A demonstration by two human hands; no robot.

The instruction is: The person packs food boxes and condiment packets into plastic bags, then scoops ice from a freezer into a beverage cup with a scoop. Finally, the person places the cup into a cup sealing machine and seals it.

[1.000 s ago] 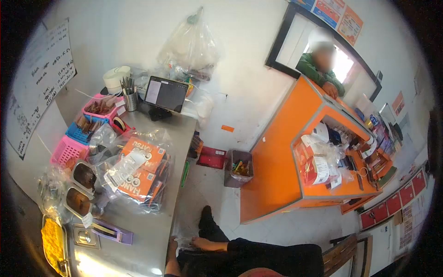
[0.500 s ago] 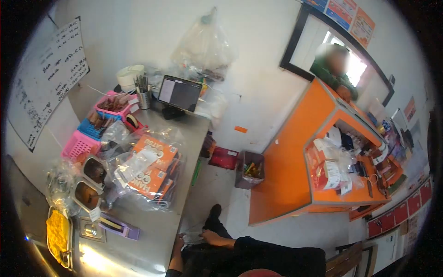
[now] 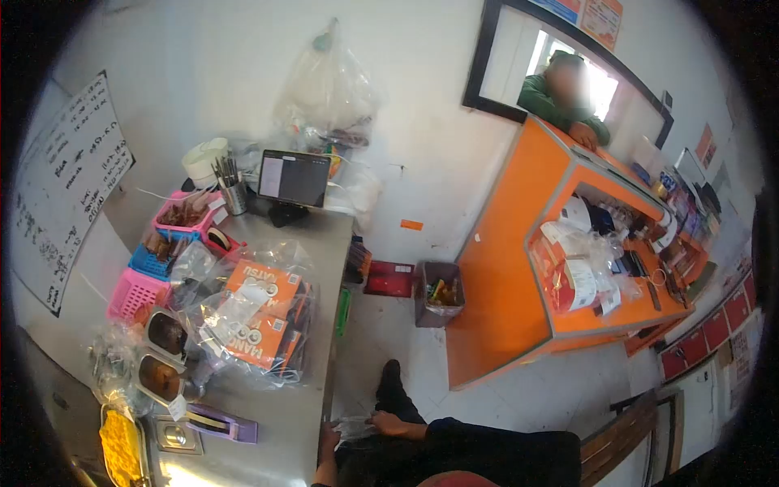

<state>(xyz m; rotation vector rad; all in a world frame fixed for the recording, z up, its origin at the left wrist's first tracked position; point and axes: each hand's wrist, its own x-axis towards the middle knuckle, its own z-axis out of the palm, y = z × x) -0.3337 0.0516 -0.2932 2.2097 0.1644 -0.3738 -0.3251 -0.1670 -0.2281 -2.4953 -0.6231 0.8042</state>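
A tablet (image 3: 294, 178) stands beside a metal cup (image 3: 235, 200) on the steel table (image 3: 284, 422), near a blue basket (image 3: 148, 263), while a bin (image 3: 438, 315) sits beside an orange counter (image 3: 493, 284), a plastic bag (image 3: 324, 91) hangs on the wall (image 3: 430, 122), and a person in green (image 3: 539, 99) leans at the counter's far end.

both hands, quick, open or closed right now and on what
Left hand: closed on one side of a clear plastic piece; fingers too small to make out.
Right hand: closed on the other side of it.
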